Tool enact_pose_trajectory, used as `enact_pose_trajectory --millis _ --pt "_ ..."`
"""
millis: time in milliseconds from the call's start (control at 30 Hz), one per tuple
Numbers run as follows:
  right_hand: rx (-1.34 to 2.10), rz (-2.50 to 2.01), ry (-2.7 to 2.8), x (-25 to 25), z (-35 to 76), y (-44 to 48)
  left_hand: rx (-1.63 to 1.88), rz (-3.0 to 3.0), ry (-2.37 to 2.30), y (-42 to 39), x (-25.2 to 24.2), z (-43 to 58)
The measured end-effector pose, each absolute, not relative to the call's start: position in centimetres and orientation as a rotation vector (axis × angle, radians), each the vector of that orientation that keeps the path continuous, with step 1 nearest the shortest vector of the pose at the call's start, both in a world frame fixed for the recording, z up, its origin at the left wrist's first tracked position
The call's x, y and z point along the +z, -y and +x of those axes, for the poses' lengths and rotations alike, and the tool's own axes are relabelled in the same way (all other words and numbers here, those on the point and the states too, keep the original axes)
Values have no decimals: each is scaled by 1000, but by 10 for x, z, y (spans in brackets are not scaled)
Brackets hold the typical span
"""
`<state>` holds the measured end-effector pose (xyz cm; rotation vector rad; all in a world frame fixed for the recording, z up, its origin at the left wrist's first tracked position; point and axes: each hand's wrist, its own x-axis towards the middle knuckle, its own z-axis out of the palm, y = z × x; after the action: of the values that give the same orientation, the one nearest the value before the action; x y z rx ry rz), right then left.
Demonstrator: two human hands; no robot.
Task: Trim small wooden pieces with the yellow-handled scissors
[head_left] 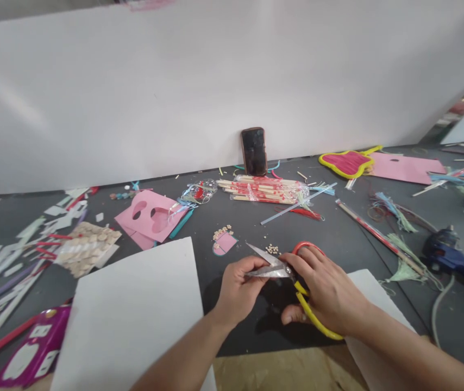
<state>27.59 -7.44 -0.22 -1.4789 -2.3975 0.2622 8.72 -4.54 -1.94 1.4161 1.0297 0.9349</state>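
Note:
My right hand (330, 293) grips a pair of scissors (270, 263) with one red and one yellow handle loop, blades parted and pointing left. My left hand (238, 290) is closed in a pinch right at the blades, holding something too small to make out. Both hands hover over the dark grey table (338, 233), just in front of a small pink paper piece (224, 243) and a few tiny beads (273, 249).
A white sheet (134, 315) lies at front left, another (372, 304) under my right arm. Around are a pink card with heart cut-outs (150, 217), a packet of sticks (267, 189), a phone (254, 150) leaning on the white wall, a blue glue gun (452, 255), and paper scraps (24, 244).

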Motion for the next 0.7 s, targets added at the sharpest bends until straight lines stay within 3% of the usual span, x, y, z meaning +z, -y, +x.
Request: enact_pose_trajectory --millis 700 --pt "381 -1541 2418 -4 281 80 918 1491 -1030 50 -27 89"
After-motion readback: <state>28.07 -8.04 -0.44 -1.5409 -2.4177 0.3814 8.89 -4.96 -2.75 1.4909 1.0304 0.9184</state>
